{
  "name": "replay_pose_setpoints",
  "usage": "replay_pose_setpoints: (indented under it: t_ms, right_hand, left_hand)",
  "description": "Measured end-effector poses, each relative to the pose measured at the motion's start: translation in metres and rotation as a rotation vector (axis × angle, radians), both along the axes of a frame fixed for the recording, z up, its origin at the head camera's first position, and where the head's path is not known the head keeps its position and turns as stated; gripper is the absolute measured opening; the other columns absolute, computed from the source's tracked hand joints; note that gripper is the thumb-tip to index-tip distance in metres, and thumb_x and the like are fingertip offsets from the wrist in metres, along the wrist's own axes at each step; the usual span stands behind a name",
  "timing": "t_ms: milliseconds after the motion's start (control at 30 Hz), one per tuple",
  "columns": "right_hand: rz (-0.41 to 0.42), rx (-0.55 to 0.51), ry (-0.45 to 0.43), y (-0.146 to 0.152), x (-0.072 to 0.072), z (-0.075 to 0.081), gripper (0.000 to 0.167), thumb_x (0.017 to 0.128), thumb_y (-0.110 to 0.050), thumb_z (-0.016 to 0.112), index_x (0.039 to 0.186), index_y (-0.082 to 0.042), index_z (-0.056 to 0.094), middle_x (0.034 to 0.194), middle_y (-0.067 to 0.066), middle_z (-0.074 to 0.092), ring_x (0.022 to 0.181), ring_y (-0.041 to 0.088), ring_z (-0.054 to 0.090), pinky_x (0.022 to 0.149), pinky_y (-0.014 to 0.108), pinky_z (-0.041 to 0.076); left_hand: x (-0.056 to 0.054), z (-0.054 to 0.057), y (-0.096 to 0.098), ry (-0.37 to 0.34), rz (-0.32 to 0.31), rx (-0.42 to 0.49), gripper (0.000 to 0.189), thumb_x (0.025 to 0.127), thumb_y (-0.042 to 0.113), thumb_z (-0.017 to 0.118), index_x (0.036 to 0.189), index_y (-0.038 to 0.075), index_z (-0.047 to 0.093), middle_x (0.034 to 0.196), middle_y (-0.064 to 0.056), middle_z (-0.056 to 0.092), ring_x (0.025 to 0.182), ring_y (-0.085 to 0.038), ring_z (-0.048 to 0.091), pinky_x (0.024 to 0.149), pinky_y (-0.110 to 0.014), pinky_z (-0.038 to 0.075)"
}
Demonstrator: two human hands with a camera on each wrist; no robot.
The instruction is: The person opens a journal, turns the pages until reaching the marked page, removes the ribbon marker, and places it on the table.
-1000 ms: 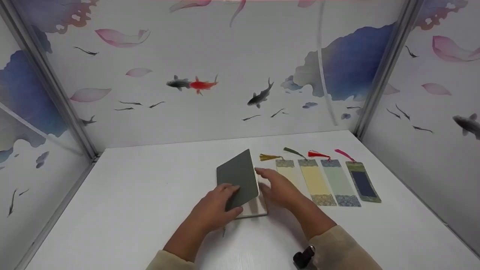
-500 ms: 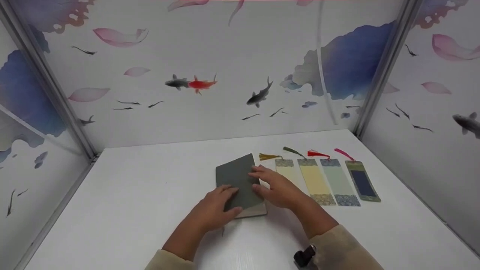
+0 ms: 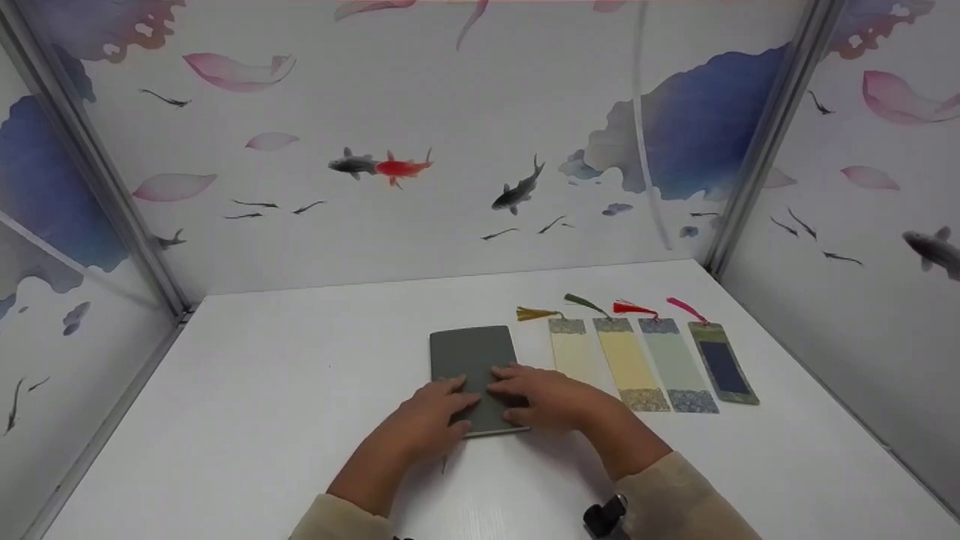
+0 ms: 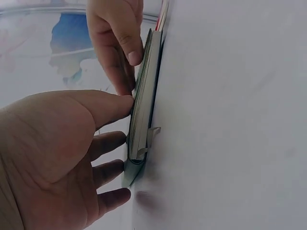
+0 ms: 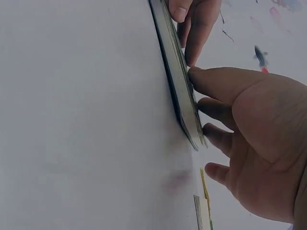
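Note:
A dark grey-green notebook (image 3: 474, 349) lies closed on the white table, its page edges (image 4: 147, 96) showing in the left wrist view. My left hand (image 3: 431, 420) rests on the left part of the cover, fingers spread and fairly straight. On the right part my right hand (image 3: 551, 397) touches the cover with its fingertips. The right wrist view has that hand (image 5: 259, 139) with thumb and fingers lightly against the cover. A thin ribbon end (image 4: 154, 134) sticks out from the notebook's pages near the spine.
To the right lies a row of several tasselled bookmarks, among them a cream one (image 3: 571, 356), a yellow one (image 3: 630, 360), a pale green one (image 3: 675, 364) and a dark blue one (image 3: 726, 367). Printed wall panels (image 3: 450, 240) enclose the table (image 3: 300, 390) at the back and sides.
The raised front cover has come down flat, closing the notebook. My right hand has moved from the cover's right edge onto its top; the left hand has stayed nearly in place.

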State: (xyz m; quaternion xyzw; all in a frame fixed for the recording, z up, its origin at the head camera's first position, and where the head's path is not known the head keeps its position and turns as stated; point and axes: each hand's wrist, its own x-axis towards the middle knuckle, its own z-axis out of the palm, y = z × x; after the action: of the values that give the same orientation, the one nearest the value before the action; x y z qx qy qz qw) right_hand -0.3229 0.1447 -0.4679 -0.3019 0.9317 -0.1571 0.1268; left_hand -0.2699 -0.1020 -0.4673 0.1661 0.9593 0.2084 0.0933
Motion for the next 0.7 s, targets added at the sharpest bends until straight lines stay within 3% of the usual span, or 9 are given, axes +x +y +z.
replay_pose_setpoints:
  t_ms: [333,700]
  right_hand:
    - [0.008,0.029,-0.055,0.0017,-0.001,-0.0004,0.055,0.108,-0.035,0.064,0.161,-0.039,0.049,0.177,-0.009,0.033,0.168,0.024,0.025,0.132,0.058,0.031]
    - [0.008,0.002,-0.052,0.0021,-0.0022,-0.0012,0.054,0.107,-0.035,0.064,0.159,-0.037,0.052,0.176,-0.008,0.035,0.167,0.025,0.029,0.131,0.058,0.033]
  left_hand:
    - [-0.0033,-0.0031,-0.0012,-0.016,-0.015,-0.04,0.05,0.109,0.041,0.057,0.159,0.033,0.053,0.176,0.003,0.035,0.167,-0.031,0.026,0.129,-0.069,0.029]
    - [-0.0033,-0.0012,-0.0048,-0.011,-0.015,-0.002,0.052,0.108,0.039,0.06,0.159,0.031,0.054,0.174,0.0,0.039,0.165,-0.032,0.031,0.127,-0.07,0.03]
